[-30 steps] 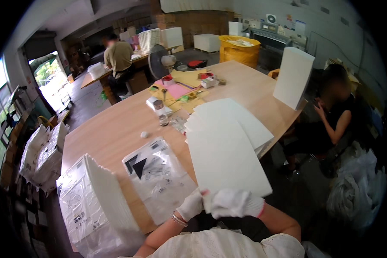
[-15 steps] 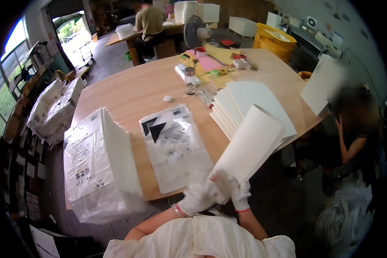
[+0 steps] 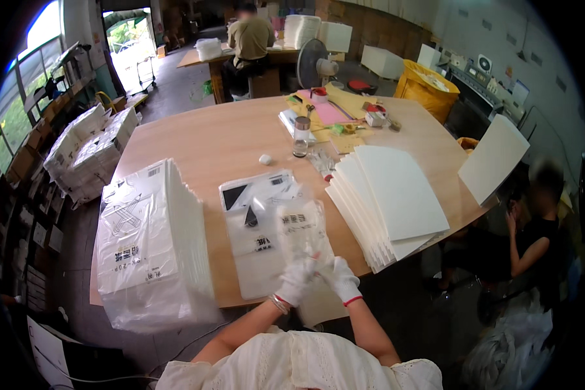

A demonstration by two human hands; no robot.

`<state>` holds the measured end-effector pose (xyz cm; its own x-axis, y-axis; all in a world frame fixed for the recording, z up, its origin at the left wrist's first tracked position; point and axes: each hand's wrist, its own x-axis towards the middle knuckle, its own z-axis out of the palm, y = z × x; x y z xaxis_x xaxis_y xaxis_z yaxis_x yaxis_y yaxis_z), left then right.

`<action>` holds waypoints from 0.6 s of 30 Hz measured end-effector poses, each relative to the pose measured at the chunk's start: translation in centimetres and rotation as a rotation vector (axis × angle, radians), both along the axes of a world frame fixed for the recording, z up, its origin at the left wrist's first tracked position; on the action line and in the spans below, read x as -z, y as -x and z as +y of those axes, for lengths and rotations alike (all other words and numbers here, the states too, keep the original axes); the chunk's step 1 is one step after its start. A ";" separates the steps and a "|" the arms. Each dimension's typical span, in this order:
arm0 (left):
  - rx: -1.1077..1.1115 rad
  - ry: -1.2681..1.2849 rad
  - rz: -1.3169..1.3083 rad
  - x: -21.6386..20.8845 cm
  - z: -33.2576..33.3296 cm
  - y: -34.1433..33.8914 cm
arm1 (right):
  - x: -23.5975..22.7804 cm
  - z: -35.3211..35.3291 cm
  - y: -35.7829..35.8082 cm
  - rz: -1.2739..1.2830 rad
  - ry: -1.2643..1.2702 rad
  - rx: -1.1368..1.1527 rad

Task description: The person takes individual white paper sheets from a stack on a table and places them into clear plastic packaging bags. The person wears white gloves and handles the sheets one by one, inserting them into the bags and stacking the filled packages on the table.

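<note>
Bag (image 3: 302,221) spreads before us, overlapping the pile (image 3: 242,257) on the surface (image 3: 195,140), its near end by our left hand (image 3: 297,283) and right hand (image 3: 340,280); through the blur, we cannot tell whether either grip is clamped on it.

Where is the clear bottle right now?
In the head view, the clear bottle stands on the table, right of the small white lump and left of the fanned white sheets.

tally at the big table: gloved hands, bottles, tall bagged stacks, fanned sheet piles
gloved hands: 2
bottle: 1
tall bagged stack: 1
fanned sheet pile: 1
total: 5
</note>
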<state>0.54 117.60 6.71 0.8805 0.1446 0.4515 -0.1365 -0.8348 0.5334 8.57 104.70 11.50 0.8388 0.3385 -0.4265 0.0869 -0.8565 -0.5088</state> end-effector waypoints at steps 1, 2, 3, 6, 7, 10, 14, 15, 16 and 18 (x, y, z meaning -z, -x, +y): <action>-0.034 0.005 0.005 0.1 1.1 -0.2 | 2.8 0.3 -1.5 -0.267 -0.097 0.027; -0.066 0.014 0.006 -0.1 2.3 -0.4 | 7.1 0.5 -3.2 -0.539 -0.191 0.056; -0.101 0.022 0.012 0.0 3.2 -0.5 | 9.3 0.6 -4.4 -0.804 -0.285 0.080; 0.036 -0.163 0.105 4.0 3.4 0.3 | 5.9 4.5 -7.0 -0.369 0.123 -0.069; 0.101 -0.259 0.093 3.4 3.6 -0.2 | 5.5 5.5 -8.3 -0.339 0.209 -0.129; -0.037 -0.314 0.139 0.0 2.2 -1.1 | 5.0 6.2 -11.1 -0.262 0.155 -0.083; -0.543 -0.474 0.112 4.7 8.0 -1.9 | 8.5 4.5 -13.3 -0.280 0.049 -0.018; -0.548 -0.075 0.096 7.3 10.6 -2.0 | 9.1 4.0 -13.0 -0.269 0.036 -0.030; -0.537 0.323 0.071 10.1 13.2 -2.0 | 9.5 3.5 -12.5 -0.259 0.022 -0.041; -0.464 1.106 0.001 12.7 16.3 -1.9 | 9.8 3.0 -11.5 -0.243 -0.002 -0.088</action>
